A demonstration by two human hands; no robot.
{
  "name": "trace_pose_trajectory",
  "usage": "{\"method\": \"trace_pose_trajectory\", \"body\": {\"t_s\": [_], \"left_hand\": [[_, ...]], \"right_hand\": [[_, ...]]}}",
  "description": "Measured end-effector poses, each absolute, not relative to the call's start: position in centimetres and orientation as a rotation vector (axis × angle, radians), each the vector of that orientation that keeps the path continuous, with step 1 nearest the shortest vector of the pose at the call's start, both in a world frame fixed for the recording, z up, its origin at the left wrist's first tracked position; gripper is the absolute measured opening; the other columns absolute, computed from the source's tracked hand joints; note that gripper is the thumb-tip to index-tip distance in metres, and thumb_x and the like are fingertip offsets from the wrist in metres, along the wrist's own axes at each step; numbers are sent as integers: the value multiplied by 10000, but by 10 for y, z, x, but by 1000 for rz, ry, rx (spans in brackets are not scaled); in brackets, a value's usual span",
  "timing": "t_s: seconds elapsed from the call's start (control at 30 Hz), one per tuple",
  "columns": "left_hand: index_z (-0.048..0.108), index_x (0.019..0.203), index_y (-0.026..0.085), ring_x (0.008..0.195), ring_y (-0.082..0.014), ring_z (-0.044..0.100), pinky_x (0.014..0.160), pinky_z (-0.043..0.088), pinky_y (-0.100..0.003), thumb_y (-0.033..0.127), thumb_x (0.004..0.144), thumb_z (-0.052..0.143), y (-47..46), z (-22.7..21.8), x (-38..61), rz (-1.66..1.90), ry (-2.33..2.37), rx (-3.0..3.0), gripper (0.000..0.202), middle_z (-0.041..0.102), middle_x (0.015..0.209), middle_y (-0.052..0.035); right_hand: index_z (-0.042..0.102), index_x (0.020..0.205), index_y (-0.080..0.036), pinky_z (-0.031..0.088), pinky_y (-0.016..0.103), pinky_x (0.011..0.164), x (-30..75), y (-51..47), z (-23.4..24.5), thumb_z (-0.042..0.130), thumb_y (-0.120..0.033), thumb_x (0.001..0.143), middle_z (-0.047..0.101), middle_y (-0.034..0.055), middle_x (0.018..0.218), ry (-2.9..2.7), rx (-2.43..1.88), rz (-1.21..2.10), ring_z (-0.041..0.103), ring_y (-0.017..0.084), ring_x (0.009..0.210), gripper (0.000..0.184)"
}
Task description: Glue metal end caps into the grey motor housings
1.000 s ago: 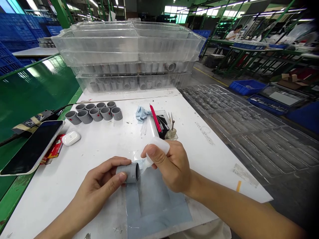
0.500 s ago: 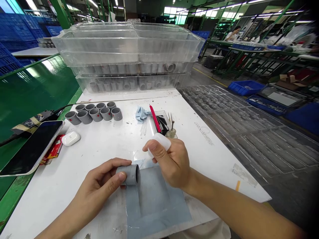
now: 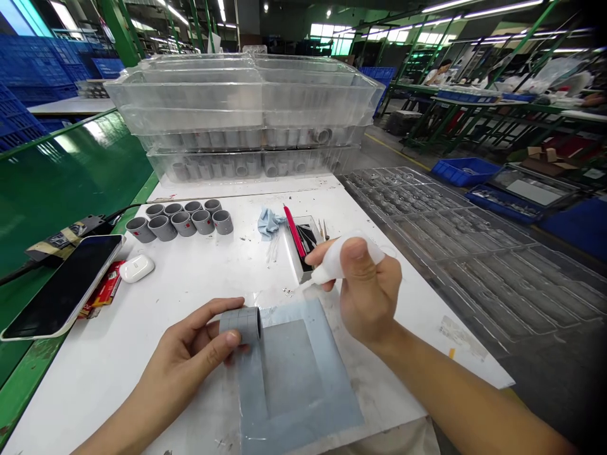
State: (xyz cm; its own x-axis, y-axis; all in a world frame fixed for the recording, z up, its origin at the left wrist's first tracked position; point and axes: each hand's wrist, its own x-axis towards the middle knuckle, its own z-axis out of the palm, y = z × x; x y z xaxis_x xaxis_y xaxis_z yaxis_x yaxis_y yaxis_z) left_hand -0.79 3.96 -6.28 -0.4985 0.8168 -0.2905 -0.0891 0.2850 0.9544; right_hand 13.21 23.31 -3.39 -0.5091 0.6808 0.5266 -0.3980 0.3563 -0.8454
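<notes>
Between the thumb and fingers of my left hand [image 3: 199, 354] is a short grey cylinder [image 3: 241, 325], lying sideways with its hollow end facing right. It is above the left edge of a blue-grey sheet [image 3: 303, 411] on the white table. My right hand [image 3: 367, 291] grips a white squeeze bottle [image 3: 353, 256], tilted so its thin nozzle points down and left, apart from the cylinder. Behind the nozzle lies a small tray [image 3: 300, 262] with a red pen-like tool [image 3: 294, 232] and dark pieces in it.
Several grey cylinders [image 3: 183, 222] stand in two rows at the back left. A phone [image 3: 64, 284], a white earbud case [image 3: 136, 268] and a crumpled blue cloth [image 3: 271, 224] lie on the table. Stacked clear plastic trays [image 3: 251, 114] rise at the far end.
My right hand has moved right with the squeeze bottle, away from the cylinder, and the nozzle now shows. The cylinder in my left hand has turned slightly, showing lines on its side.
</notes>
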Motion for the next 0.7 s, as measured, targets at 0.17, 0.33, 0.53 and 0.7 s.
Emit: {"method": "trace_pose_trajectory", "body": {"t_s": [0.17,0.33,0.53,0.7], "left_hand": [[628,919,260,1083,-184,602,820,504,-210,229,795,834,42,-72,-7,1602,1533,640,242,615,1354,-22],[649,886,252,1127,-180,584,868,499,-197,239,841,798,42,-71,-6,1547,1558,730,156,650,1282,-28],[682,885,260,1092,-181,606,858,520,-206,258,855,783,43,-70,-4,1514,1610,742,106,666,1229,-22],[689,894,259,1073,-176,619,853,535,-212,252,850,784,43,-72,-6,1523,1586,723,106,672,1213,-21]], "right_hand": [[733,781,-162,420,230,434,130,228,-38,552,-455,1020,631,21,627,-1767,-162,1311,557,97,509,419],[638,664,-155,380,246,441,124,218,-43,543,-382,1022,560,3,545,-1906,-57,1117,510,93,467,434],[601,643,-160,384,252,471,122,218,-48,527,-384,1027,556,3,551,-1948,-64,1049,510,100,488,451],[576,609,-158,394,263,498,121,218,-51,517,-410,1031,589,23,570,-1982,-134,1015,532,109,509,495]]}}
